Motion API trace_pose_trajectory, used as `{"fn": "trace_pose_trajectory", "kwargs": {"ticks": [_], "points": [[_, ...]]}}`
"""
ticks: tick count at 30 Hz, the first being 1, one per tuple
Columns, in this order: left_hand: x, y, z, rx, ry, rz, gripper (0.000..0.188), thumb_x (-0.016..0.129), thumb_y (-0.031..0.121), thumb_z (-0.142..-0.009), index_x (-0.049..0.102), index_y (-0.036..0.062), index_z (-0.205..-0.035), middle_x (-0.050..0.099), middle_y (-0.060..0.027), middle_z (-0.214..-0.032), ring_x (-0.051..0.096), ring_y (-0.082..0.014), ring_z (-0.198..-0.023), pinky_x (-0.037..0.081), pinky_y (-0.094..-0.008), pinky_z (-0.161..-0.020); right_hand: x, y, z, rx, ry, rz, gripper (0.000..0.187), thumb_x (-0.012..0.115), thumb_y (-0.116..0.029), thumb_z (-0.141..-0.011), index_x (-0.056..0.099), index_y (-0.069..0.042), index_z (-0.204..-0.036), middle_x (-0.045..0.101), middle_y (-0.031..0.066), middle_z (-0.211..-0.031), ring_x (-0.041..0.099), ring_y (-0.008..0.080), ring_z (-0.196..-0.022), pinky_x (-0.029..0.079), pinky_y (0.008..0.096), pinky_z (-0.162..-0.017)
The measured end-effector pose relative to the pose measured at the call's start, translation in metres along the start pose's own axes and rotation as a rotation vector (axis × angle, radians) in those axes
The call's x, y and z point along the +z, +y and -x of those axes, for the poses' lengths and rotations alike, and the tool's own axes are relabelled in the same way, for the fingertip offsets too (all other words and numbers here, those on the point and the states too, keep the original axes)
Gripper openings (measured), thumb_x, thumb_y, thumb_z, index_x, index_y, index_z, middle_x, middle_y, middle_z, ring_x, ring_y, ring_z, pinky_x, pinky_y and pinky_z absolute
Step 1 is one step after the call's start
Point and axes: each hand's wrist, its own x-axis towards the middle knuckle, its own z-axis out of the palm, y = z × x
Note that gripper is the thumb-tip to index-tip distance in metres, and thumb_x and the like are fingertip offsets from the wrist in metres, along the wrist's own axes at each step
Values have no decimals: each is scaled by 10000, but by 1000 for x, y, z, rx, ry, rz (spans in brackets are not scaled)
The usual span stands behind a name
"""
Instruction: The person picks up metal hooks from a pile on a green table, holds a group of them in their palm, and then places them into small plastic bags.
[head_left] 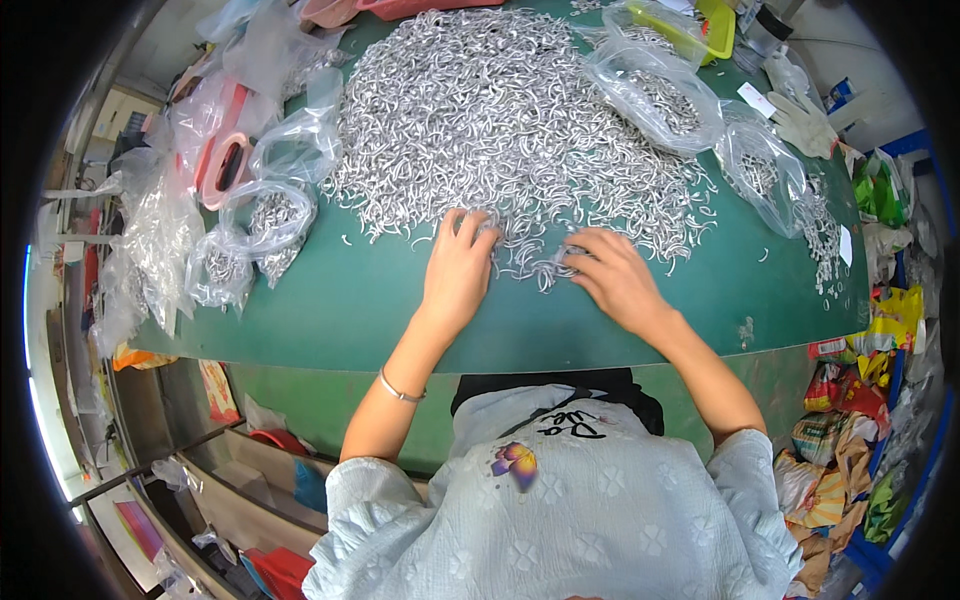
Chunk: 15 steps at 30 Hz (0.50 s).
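A broad heap of small curved silvery metal pieces is spread over the green tabletop. At its near edge my left hand rests with fingers apart, the tips touching the pieces. My right hand lies opposite, fingers spread and bent toward the left one. Between the two hands sits a small cluster of the same pieces, drawn out from the heap. Neither hand visibly grips a piece, though the fingertips are partly lost among the metal.
Clear plastic bags partly filled with metal pieces stand at the left. More filled bags lie at the right, near a yellow-green tray and a pale glove. A pink-rimmed object lies among plastic bags. Packages crowd the right side.
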Motion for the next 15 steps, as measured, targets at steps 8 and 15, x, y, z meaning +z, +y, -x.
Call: {"fn": "trace_pose_trajectory", "kwargs": {"ticks": [8,15], "points": [[-16,14,34,-143,80,31,465,722,74,-794,587,85,-1239,487,-153,-1291,442,-367,-1237,369,-467,-1011,4,-17,-30,116,277,103,376,761,-149,-754,640,-59,-1098,552,119,-1203,496,335,-1150,395,434,-944],[-5,-9,42,-48,8,46,320,699,27,-797,620,48,-1106,545,-136,-1249,504,-353,-1193,422,-429,-977,9,-9,-31,-20,10,27,231,711,-77,-776,643,-62,-997,583,54,-1150,537,242,-1103,396,397,-959]]}}
